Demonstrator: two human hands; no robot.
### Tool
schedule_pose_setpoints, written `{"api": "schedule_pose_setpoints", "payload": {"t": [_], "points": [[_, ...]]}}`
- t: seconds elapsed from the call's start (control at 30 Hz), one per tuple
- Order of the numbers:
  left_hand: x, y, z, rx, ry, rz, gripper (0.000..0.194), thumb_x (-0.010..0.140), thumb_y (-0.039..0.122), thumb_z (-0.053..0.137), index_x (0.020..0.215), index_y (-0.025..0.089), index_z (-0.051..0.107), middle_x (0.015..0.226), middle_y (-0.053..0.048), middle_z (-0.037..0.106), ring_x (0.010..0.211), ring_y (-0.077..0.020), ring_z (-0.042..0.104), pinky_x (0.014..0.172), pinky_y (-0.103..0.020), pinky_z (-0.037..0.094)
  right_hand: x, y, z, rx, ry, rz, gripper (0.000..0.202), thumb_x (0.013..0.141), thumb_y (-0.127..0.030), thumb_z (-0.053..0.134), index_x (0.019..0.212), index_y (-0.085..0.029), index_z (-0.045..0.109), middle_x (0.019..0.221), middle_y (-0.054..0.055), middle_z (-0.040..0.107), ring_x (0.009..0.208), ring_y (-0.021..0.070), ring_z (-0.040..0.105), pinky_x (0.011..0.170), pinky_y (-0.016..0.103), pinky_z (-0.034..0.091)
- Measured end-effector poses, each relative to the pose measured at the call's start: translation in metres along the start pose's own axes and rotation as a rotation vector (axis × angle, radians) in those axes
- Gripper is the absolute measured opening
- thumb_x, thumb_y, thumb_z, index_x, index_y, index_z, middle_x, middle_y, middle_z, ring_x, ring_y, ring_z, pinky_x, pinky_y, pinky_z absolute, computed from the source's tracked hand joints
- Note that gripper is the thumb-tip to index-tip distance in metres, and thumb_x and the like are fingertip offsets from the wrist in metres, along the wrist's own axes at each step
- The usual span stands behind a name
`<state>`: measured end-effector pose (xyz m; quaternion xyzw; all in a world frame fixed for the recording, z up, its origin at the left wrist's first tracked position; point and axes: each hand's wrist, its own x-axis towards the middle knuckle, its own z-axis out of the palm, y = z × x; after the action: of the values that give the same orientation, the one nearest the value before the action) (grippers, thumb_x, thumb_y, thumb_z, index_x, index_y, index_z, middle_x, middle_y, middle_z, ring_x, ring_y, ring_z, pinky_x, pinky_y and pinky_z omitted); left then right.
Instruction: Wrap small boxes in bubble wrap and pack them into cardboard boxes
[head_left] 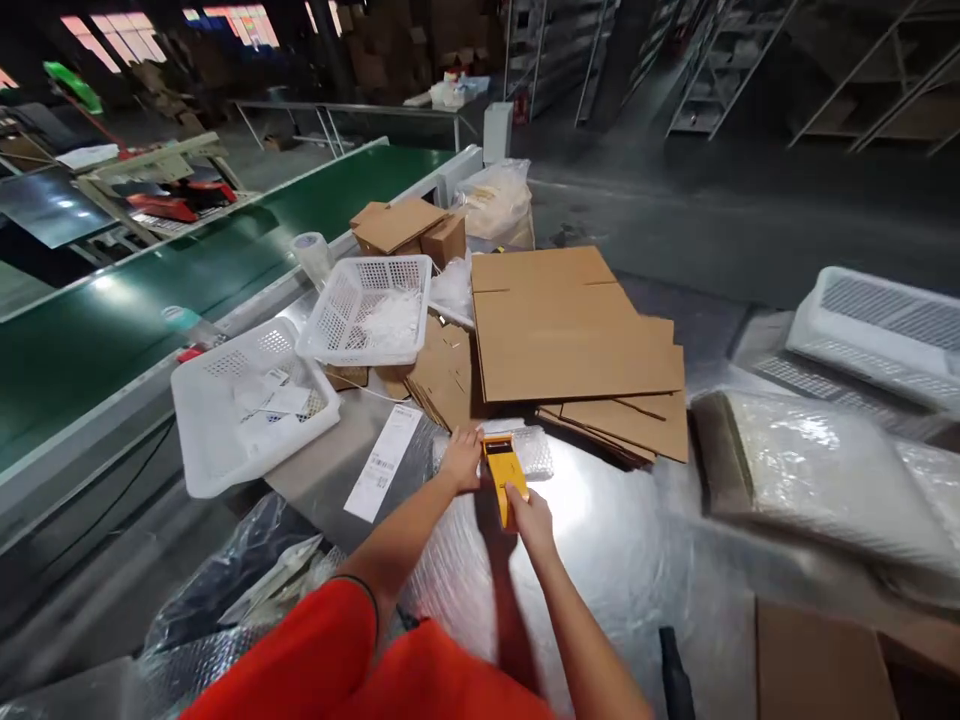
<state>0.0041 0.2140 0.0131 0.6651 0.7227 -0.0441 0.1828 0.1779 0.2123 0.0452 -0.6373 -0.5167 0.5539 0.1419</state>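
A flat bubble-wrapped packet [534, 453] lies on the shiny metal table in front of me. My left hand [462, 460] rests on the left part of this packet, fingers stretched forward and lying flat. Closed around the lower end of a yellow handheld tool [504, 472] is my right hand [529, 515]. The tool has a dark slot at its far end, over the packet and beside my left fingers; its exact kind is unclear. To the left, a printed white label sheet [383, 462] lies on the table.
Stacked flat cardboard [555, 330] lies beyond the packet. At left are a white basket [319, 345] and a white tray [202, 462], near a green conveyor [187, 240]. Plastic-wrapped bundles [825, 470] sit at right. A black object [675, 675] and open carton [817, 660] are near front right.
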Motion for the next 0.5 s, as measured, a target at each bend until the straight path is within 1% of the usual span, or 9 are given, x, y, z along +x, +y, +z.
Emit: {"api": "schedule_pose_setpoints", "payload": {"t": [0.1, 0.2, 0.3, 0.37, 0.43, 0.5], "points": [[0.003, 0.002, 0.000, 0.010, -0.025, -0.011, 0.103, 0.064, 0.029, 0.075, 0.151, 0.008, 0.024, 0.150, -0.022, 0.042, 0.142, -0.0322, 0.036, 0.123, -0.043, 0.015, -0.025, 0.018, -0.005, 0.038, -0.025, 0.009, 0.056, 0.064, -0.074, 0.046, 0.071, -0.020, 0.060, 0.076, 0.011, 0.070, 0.072, 0.0252, 0.065, 0.062, 0.032, 0.048], [-0.007, 0.009, 0.002, 0.032, -0.043, -0.028, 0.100, 0.067, 0.032, 0.076, 0.149, 0.004, 0.026, 0.147, -0.024, 0.044, 0.139, -0.0341, 0.039, 0.123, -0.043, 0.015, -0.064, 0.047, -0.019, 0.104, -0.060, 0.035, 0.063, 0.059, -0.078, 0.051, 0.074, -0.018, 0.064, 0.074, 0.012, 0.070, 0.072, 0.0269, 0.065, 0.063, 0.034, 0.049], [-0.033, 0.025, 0.009, 0.045, -0.074, -0.014, 0.106, 0.063, 0.043, 0.081, 0.147, 0.001, 0.031, 0.139, -0.025, 0.051, 0.131, -0.0363, 0.046, 0.123, -0.044, 0.015, -0.104, 0.086, -0.038, 0.228, -0.087, 0.107, 0.060, 0.059, -0.074, 0.061, 0.076, -0.017, 0.067, 0.072, 0.010, 0.070, 0.069, 0.0277, 0.065, 0.060, 0.034, 0.050], [-0.055, 0.039, 0.017, 0.046, -0.098, -0.004, 0.110, 0.059, 0.046, 0.083, 0.147, 0.002, 0.032, 0.136, -0.024, 0.054, 0.128, -0.0365, 0.049, 0.122, -0.044, 0.017, -0.123, 0.111, -0.045, 0.283, -0.110, 0.139, 0.059, 0.062, -0.073, 0.064, 0.079, -0.017, 0.068, 0.073, 0.009, 0.071, 0.068, 0.0273, 0.065, 0.059, 0.034, 0.050], [-0.075, 0.050, 0.024, 0.037, -0.108, -0.028, 0.110, 0.060, 0.050, 0.081, 0.148, 0.004, 0.033, 0.136, -0.024, 0.054, 0.127, -0.0369, 0.049, 0.121, -0.046, 0.020, -0.133, 0.130, -0.048, 0.268, -0.128, 0.123, 0.059, 0.063, -0.073, 0.063, 0.080, -0.017, 0.069, 0.075, 0.009, 0.072, 0.069, 0.0274, 0.065, 0.059, 0.034, 0.051], [-0.088, 0.057, 0.028, 0.021, -0.107, -0.069, 0.109, 0.061, 0.051, 0.079, 0.148, 0.003, 0.033, 0.136, -0.025, 0.054, 0.126, -0.0372, 0.049, 0.120, -0.046, 0.021, -0.134, 0.140, -0.047, 0.204, -0.120, 0.077, 0.060, 0.064, -0.075, 0.061, 0.080, -0.018, 0.069, 0.075, 0.010, 0.072, 0.072, 0.0282, 0.066, 0.061, 0.034, 0.051]]}}
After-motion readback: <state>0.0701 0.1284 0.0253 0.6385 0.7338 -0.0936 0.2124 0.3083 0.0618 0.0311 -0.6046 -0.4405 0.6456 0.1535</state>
